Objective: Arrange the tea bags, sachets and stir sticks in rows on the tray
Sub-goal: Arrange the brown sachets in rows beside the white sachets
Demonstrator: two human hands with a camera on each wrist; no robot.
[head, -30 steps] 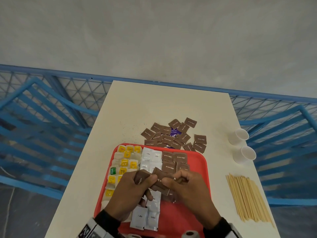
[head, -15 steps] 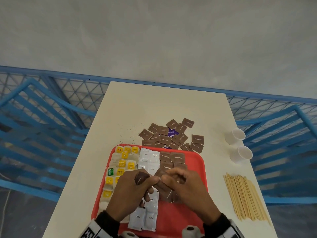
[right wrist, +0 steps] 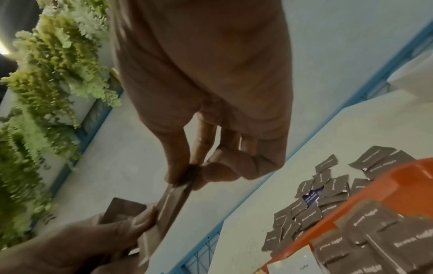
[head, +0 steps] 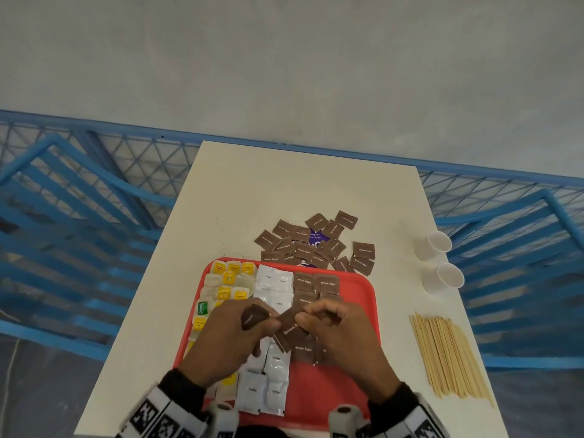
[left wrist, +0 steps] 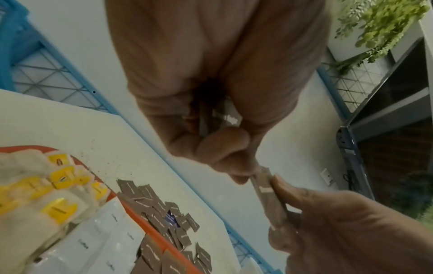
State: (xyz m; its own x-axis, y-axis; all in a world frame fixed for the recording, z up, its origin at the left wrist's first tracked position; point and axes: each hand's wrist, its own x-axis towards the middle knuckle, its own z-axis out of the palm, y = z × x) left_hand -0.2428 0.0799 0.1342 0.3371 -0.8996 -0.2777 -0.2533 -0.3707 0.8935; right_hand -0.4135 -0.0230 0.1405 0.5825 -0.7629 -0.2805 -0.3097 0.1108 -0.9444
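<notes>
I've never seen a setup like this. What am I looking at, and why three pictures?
No machine here: a person wears three cameras, one on the head looking down and one on each wrist looking along the fingers. The left hand grips a small stack of brown sugar sachets, and the right hand pinches one sachet from it. Below lies a red tray with tea bags, white coffee sachets and brown ones in rows. On the table wait more sachets, stir sticks and two cups.
</notes>
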